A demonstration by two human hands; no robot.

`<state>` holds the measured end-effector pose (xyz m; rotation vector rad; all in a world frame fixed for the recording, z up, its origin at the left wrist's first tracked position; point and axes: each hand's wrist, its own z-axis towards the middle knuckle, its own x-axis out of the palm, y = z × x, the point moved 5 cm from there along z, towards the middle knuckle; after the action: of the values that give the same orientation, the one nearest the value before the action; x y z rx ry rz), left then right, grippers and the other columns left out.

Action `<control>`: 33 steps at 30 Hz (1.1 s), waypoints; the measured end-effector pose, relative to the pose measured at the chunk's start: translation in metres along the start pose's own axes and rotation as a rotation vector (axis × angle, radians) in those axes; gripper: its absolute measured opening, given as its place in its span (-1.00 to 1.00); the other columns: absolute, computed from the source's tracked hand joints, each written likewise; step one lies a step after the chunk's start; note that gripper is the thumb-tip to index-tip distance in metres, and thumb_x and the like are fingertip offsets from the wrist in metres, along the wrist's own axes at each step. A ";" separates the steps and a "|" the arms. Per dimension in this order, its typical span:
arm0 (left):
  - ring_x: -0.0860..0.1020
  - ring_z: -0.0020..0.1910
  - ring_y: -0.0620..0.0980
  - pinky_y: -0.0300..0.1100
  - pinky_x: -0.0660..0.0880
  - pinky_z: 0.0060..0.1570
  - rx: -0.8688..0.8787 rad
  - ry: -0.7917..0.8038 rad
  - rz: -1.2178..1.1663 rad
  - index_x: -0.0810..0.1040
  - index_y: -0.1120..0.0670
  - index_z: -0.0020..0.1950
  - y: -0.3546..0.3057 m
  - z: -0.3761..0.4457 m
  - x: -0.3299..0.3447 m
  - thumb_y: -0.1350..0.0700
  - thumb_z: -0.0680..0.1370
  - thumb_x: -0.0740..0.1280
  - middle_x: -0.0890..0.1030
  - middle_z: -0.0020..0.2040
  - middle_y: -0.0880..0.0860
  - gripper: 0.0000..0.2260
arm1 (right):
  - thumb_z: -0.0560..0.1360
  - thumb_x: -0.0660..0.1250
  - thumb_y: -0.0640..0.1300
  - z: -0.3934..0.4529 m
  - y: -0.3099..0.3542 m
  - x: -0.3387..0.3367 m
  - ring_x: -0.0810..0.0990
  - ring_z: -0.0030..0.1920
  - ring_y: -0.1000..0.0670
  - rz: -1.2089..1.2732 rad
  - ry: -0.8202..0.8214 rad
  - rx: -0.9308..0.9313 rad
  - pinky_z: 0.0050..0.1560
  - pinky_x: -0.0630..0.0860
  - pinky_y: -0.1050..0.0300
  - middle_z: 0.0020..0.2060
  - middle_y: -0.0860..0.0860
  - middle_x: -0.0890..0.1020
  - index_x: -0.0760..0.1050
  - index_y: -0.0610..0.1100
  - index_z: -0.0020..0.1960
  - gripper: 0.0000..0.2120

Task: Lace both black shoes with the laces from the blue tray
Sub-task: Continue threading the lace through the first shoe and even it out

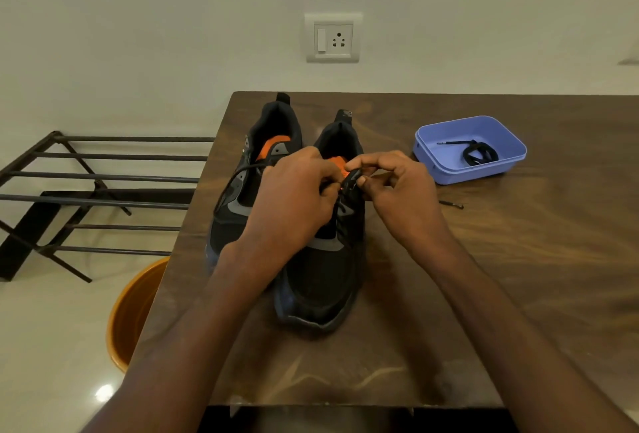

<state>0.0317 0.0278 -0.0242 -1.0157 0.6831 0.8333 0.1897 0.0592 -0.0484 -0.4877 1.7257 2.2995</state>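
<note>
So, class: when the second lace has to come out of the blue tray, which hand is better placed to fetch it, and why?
Probably the right hand. The tray with the lace sits on its side, beyond the right shoe. The left hand would need to cross over that shoe.

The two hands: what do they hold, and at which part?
Both the left hand and right hand pinch the thin black lace at the top eyelets of the right black fabric shoe.

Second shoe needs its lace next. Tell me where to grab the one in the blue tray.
Pinch the lace at its straight end, which points left from the coil across the bare floor of the blue tray. Come from above, since the tray walls block the sides.
</note>
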 end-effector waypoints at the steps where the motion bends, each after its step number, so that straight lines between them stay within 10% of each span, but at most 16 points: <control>1: 0.53 -0.11 -0.04 0.06 0.58 -0.02 -0.023 -0.008 -0.054 0.73 0.02 0.06 0.004 0.000 0.001 0.14 0.58 0.44 0.57 -0.09 -0.02 -0.90 | 0.55 0.40 -0.36 0.000 -0.001 0.000 0.66 0.09 0.07 0.009 0.004 0.011 0.13 0.66 0.03 0.10 0.04 0.63 0.66 0.10 0.02 -0.66; 18: 0.54 -0.04 -0.07 -0.10 0.56 0.06 -0.184 -0.056 -0.195 0.64 0.08 -0.05 0.003 -0.005 0.015 0.32 0.58 0.37 0.57 -0.04 0.01 -0.84 | 0.52 0.39 -0.37 -0.006 0.005 0.006 0.65 -0.01 0.13 -0.078 -0.131 0.033 0.00 0.63 0.29 0.05 0.06 0.63 0.68 -0.04 0.07 -0.72; 29: 0.39 0.37 -0.13 0.11 0.19 0.33 -0.187 -0.150 -0.064 0.54 -0.24 0.33 0.031 -0.009 -0.017 0.23 0.66 0.24 0.48 0.31 -0.21 -0.61 | 0.51 0.38 -0.17 -0.013 0.015 -0.017 0.61 -0.17 0.12 -0.219 -0.247 0.040 -0.10 0.63 0.04 -0.12 0.11 0.65 0.64 0.06 -0.07 -0.86; 33: 0.43 0.38 -0.20 0.15 0.19 0.48 -0.083 -0.016 -0.119 0.53 -0.23 0.36 0.035 -0.002 -0.013 0.29 0.63 0.20 0.52 0.34 -0.26 -0.53 | 0.53 0.48 0.00 -0.021 0.020 -0.008 0.61 -0.17 0.17 -0.321 -0.042 0.104 -0.08 0.63 0.09 -0.17 0.16 0.66 0.68 0.07 -0.08 -0.98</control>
<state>-0.0048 0.0325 -0.0300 -1.1125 0.5720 0.7698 0.1921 0.0332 -0.0331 -0.6389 1.6047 1.9732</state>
